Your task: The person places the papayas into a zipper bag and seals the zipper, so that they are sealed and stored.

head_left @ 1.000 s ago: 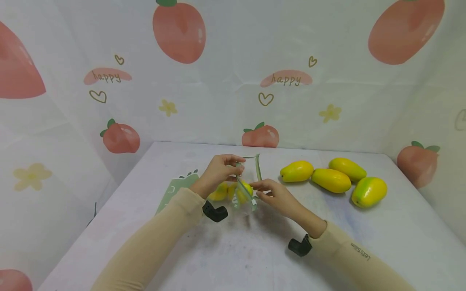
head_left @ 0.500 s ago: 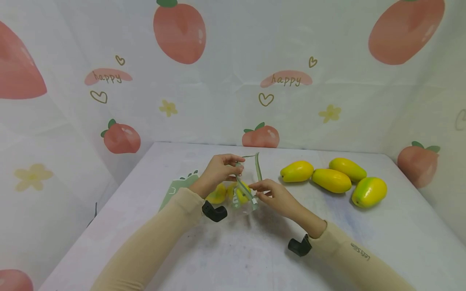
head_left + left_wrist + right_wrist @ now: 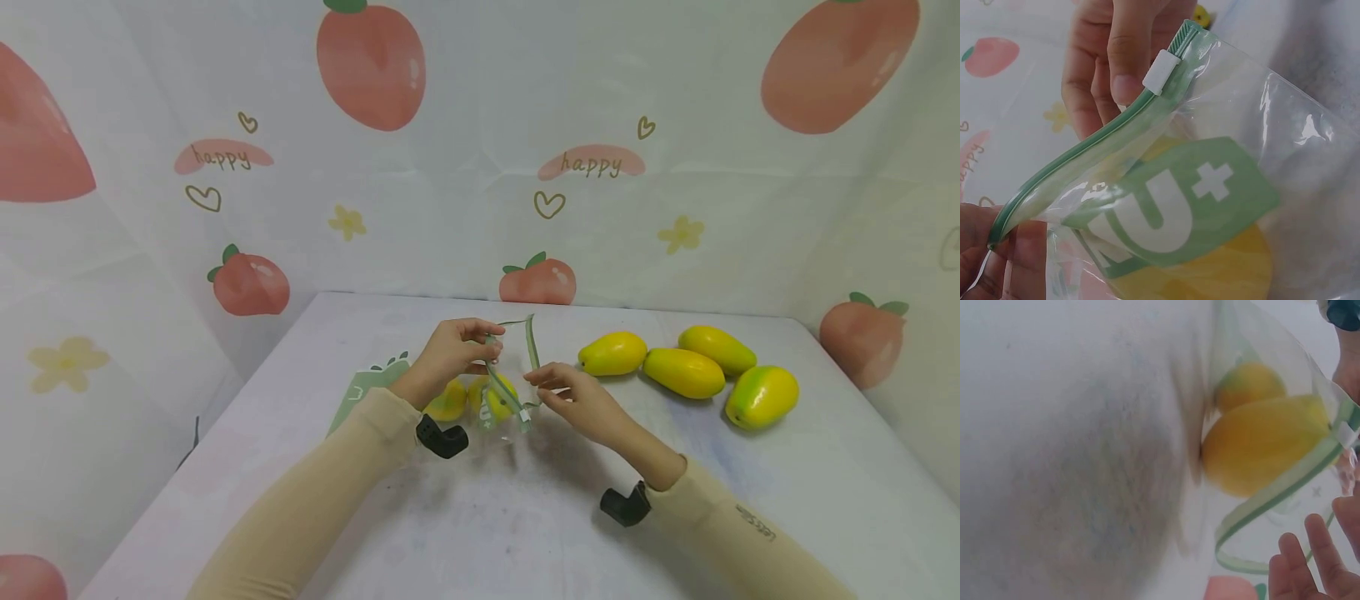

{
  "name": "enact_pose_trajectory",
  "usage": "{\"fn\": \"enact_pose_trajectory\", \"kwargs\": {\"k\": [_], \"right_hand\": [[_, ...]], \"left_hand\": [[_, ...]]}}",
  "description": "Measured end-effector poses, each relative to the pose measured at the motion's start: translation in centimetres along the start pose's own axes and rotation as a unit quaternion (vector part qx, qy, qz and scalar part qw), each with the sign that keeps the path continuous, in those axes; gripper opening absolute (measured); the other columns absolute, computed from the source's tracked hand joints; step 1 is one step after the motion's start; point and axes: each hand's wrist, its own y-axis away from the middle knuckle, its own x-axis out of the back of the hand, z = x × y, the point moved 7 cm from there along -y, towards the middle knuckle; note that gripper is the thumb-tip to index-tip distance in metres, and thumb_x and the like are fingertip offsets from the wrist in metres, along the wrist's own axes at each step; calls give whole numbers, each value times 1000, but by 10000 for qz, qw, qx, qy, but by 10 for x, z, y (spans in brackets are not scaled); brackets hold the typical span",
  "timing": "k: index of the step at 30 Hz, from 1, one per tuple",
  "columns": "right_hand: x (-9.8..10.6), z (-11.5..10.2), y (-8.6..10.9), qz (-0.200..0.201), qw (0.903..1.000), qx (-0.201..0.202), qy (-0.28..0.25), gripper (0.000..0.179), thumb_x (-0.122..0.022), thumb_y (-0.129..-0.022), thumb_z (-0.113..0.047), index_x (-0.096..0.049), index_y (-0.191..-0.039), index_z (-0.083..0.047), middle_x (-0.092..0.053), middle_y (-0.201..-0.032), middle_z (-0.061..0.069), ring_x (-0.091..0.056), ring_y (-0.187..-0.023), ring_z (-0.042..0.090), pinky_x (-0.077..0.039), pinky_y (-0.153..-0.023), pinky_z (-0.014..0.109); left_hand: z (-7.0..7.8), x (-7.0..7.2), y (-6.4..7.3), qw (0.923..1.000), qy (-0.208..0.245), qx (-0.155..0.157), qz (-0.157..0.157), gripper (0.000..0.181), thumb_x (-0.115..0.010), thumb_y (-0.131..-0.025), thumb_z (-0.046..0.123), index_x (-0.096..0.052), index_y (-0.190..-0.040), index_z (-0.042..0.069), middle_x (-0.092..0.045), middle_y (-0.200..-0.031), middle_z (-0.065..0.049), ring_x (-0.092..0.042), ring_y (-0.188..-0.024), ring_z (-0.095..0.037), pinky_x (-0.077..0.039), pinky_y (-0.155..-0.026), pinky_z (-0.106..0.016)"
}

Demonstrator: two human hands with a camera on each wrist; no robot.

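A clear slider zip bag (image 3: 487, 412) with a green rim stands open at mid-table, its mouth facing right. My left hand (image 3: 450, 354) pinches the upper rim between thumb and fingers. Inside lie yellow, green-tinged oval fruits (image 3: 1266, 447), partly behind the printed "NU+" patch (image 3: 1172, 206). The white slider (image 3: 1162, 72) sits near one end of the green zip. My right hand (image 3: 573, 396) hovers at the right of the mouth, its fingers (image 3: 1319, 544) loosely extended and holding nothing.
Several yellow oval fruits (image 3: 682, 372) lie at the table's right rear. A flat green printed piece (image 3: 356, 396) lies on the left, partly behind the left forearm. A fruit-patterned cloth (image 3: 450, 208) hangs behind the table (image 3: 510, 533).
My right hand has drawn back slightly to the right, away from the bag's rim. My left hand stays at the upper rim. The fruit in the bag has shifted a little.
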Motion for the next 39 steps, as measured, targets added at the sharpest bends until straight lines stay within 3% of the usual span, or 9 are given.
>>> {"fn": "enact_pose_trajectory", "kwargs": {"k": [14,25,29,32,35,39], "right_hand": [[32,8,6,452,9987,-142,183,25,-57,-98,-18,-61,-121,-10,-65,-121,11,-63,-108,28,-53,-93,45],[80,15,26,844,9957,-381,27,32,-51,-101,-24,-55,-127,-6,-56,-131,17,-55,-118,37,-48,-99,52],[100,18,34,1219,9918,-357,133,36,-50,-102,-27,-54,-129,-3,-56,-131,18,-53,-120,37,-50,-95,25],[113,22,40,1465,9883,-337,246,37,-49,-102,-27,-53,-129,-2,-56,-131,19,-54,-119,37,-42,-85,5],[125,27,48,1643,9847,-428,393,38,-47,-103,-28,-51,-131,-4,-56,-131,19,-53,-118,35,-37,-82,-1],[137,35,57,1876,9798,-471,507,39,-46,-103,-29,-49,-133,-4,-54,-132,18,-53,-113,9,-37,-83,-1]], "left_hand": [[-1,3,0,9999,87,74,11,26,-68,-89,7,-69,-115,9,-61,-95,-6,-63,-80,-15,-59,-75,-34],[-2,2,-2,9999,95,40,-8,26,-68,-89,7,-69,-115,9,-61,-92,-4,-63,-81,-15,-59,-74,-32],[-2,3,-1,10000,88,46,-5,26,-68,-89,7,-69,-115,9,-61,-92,-4,-63,-81,-15,-59,-75,-32],[-2,3,-1,10000,81,54,2,26,-69,-89,8,-69,-115,9,-61,-93,-4,-63,-81,-15,-59,-75,-32],[-3,3,-1,9999,84,65,6,26,-69,-89,8,-69,-115,9,-62,-93,-5,-63,-81,-15,-59,-74,-32],[-3,4,-1,9999,75,89,29,26,-69,-89,8,-69,-115,9,-63,-94,-5,-63,-79,-15,-59,-74,-31]]}}
